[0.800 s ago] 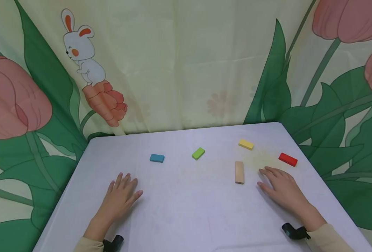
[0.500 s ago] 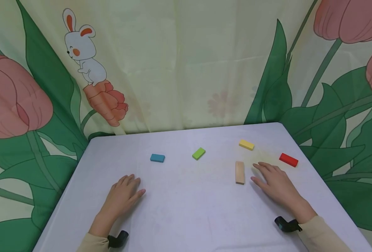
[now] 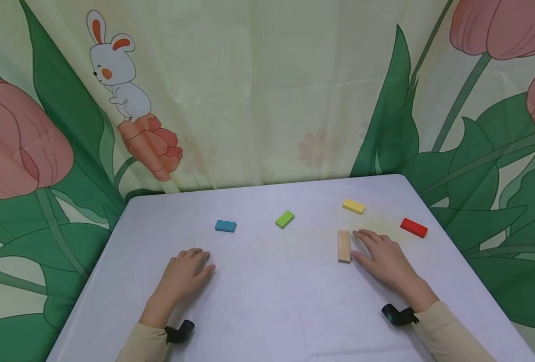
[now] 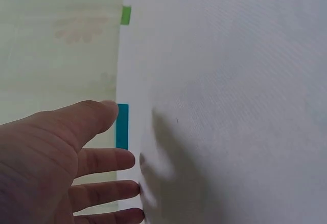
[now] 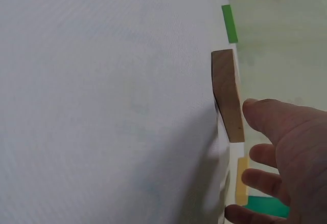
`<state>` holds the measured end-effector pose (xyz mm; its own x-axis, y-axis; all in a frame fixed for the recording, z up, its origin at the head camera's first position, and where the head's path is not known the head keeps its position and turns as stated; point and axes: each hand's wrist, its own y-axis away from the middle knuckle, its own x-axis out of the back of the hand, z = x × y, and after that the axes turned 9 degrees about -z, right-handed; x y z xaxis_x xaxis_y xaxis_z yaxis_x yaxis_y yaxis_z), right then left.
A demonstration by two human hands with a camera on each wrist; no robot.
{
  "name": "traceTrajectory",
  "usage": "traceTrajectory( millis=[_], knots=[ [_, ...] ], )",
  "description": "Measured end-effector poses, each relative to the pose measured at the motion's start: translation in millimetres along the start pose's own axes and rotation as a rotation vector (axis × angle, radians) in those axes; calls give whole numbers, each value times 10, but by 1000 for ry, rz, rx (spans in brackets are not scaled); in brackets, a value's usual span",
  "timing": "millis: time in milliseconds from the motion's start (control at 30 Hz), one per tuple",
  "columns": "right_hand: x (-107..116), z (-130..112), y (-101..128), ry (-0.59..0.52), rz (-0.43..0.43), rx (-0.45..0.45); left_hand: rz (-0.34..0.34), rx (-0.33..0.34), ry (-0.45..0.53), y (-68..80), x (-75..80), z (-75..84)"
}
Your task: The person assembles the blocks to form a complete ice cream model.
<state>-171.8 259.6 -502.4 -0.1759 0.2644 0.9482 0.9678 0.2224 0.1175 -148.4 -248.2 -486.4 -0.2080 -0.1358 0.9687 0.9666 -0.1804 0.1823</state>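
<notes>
A plain wooden block lies lengthwise on the white table, right of the middle. My right hand is just to its right, fingers spread and relaxed, thumb and index fingertips close to the block's edge. In the right wrist view the thumb tip comes up beside the wooden block, and the hand holds nothing. My left hand hovers low over the left part of the table with loose fingers. Beyond it lies a blue block, which shows past the thumb of the left hand in the left wrist view.
A green block lies at the back middle. A yellow block lies behind the wooden one, and a red block is near the right edge. A curtain with printed flowers hangs behind the table.
My right hand has moved left, up to the wooden block's right side. My left hand has shifted slightly to the right. All the blocks stay where they were.
</notes>
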Motion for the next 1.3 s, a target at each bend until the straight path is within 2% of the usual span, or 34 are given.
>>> traceTrajectory(
  millis=[333,833,1133,1300],
  knots=[
    [-25,-48,-30,30,9,14,-8,0,30,-66,77,52],
    [-59,-80,-22,38,5,64,22,-35,26,-276,124,135],
    [-100,-78,-25,18,-4,138,84,-57,112,-380,164,180],
    [-111,-117,-19,5,5,179,113,-89,123,-459,160,182]
  ],
)
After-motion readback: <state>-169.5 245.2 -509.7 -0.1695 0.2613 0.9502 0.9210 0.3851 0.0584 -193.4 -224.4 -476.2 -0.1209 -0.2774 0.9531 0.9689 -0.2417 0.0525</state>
